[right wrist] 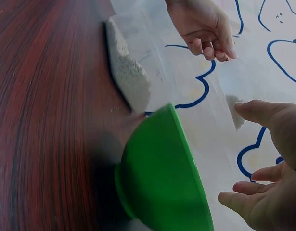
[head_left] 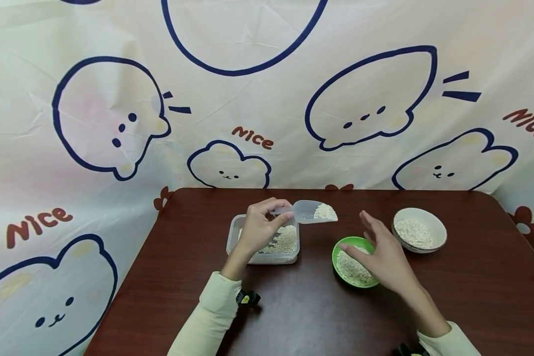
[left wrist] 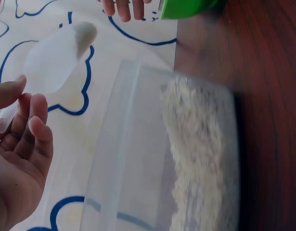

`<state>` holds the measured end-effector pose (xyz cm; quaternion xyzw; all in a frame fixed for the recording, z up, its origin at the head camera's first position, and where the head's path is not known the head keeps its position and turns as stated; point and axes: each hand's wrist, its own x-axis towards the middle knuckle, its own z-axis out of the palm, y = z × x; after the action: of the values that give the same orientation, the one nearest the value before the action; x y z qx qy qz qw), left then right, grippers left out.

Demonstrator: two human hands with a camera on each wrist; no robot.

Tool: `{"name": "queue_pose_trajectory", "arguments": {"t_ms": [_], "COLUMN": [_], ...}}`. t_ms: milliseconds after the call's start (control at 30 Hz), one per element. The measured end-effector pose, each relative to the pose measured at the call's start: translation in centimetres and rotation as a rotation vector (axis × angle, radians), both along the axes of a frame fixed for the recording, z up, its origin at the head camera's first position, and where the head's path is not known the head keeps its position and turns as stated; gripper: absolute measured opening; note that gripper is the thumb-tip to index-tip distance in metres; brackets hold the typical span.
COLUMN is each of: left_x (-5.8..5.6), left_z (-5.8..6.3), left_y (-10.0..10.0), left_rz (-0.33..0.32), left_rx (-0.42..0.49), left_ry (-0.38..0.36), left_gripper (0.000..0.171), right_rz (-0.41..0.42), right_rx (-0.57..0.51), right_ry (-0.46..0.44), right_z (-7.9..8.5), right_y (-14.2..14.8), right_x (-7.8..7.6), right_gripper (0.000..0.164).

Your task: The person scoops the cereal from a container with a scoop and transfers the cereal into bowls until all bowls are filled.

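My left hand (head_left: 259,228) pinches the handle of a translucent plastic scoop (head_left: 306,211) between thumb and fingers. A small heap of white, powdery grain (head_left: 326,212) sits at the scoop's tip, also visible in the left wrist view. The scoop is held above the table, between a clear plastic container (head_left: 273,258) and a green bowl (head_left: 341,277). Over the right side of that bowl hovers my right hand (head_left: 389,259), thumb and fingers spread apart with nothing between them. Pale flaky grain lies in both the container and the green bowl.
A white bowl (head_left: 436,229) holding similar white grain stands at the back right of the dark wooden table (head_left: 302,316). Behind the table hangs a pale cloth (head_left: 289,113) with cartoon bear outlines.
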<state>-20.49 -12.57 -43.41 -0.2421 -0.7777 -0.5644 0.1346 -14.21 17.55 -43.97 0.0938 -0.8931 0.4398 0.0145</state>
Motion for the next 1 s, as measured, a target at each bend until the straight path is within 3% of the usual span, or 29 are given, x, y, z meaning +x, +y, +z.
{"name": "queue_pose_trajectory", "arguments": {"t_ms": [200, 600, 1000], "left_x": [-0.3, -0.9, -1.3], "left_z": [0.1, 0.0, 0.1], "left_y": [2.3, 6.3, 9.6], "left_rz": [-0.030, -0.065, -0.102], "left_rx": [-0.006, -0.002, -0.021], "left_ry": [0.001, -0.018, -0.013], "left_gripper": [0.006, 0.006, 0.006], "right_rz": [-0.020, -0.073, -0.172], "right_rx": [-0.002, 0.056, 0.149], "right_ry": [-0.014, 0.041, 0.024], "right_z": [0.0, -0.5, -1.3], "right_y": [1.6, 5.0, 8.1], "right_x": [0.1, 0.4, 0.9], "right_gripper": [0.100, 0.101, 0.102]}}
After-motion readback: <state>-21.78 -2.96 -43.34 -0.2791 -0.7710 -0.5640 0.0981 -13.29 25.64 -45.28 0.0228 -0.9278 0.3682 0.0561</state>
